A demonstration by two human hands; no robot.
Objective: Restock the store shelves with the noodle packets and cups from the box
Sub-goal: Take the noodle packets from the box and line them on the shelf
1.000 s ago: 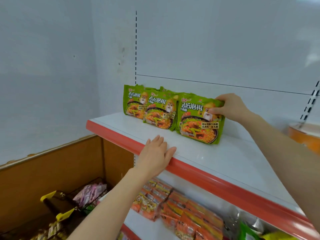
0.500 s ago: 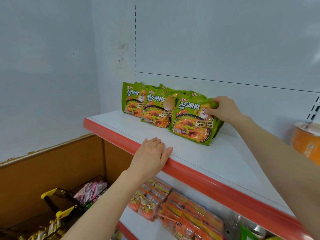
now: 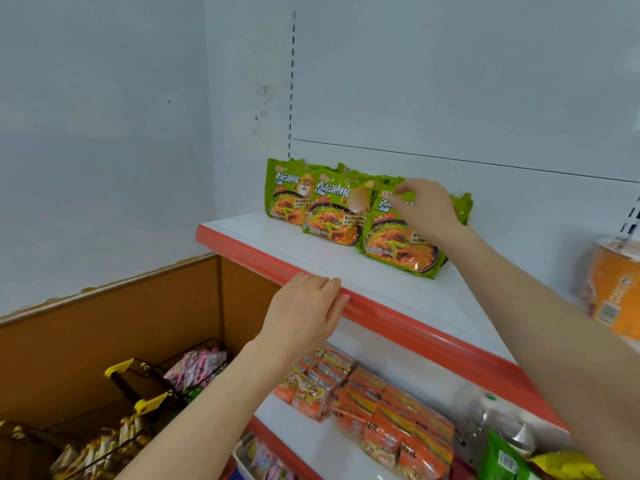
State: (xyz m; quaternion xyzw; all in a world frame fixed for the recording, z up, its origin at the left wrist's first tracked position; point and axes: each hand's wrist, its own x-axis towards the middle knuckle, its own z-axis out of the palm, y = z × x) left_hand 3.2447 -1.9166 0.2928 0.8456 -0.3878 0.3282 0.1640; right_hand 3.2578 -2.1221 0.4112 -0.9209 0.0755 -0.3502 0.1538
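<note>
1. My right hand is up at 1 o'clock in my view. Its thumb and fingers curl over the top edge of the held packet and pinch it.
2. The held packet is green. Its lower edge sits on the white board of the top shelf and it tilts backward. More green wrapper shows behind it, at 3 o'clock of the hand.
3. The middle packet stands just at 9 o'clock of the held packet, which overlaps its near edge. The end packet is next, at 10 o'clock, and is partly covered by the middle one. All three lean toward the back wall.
4. My left hand is at 7 o'clock of the held packet. Its fingers are fairly straight and close together, lying across the red lip of the top shelf. It holds nothing.
5. An orange cup stands upright on the top shelf at the 3 o'clock edge of view, well apart from the green row.
6. The lower shelf, at 5 o'clock, carries rows of orange packets. A green bag lies farther toward 4 o'clock. I cannot identify the blurred clear item beside it.
7. At 8 o'clock a wire basket holds pink packs, in front of a brown panel.
</note>
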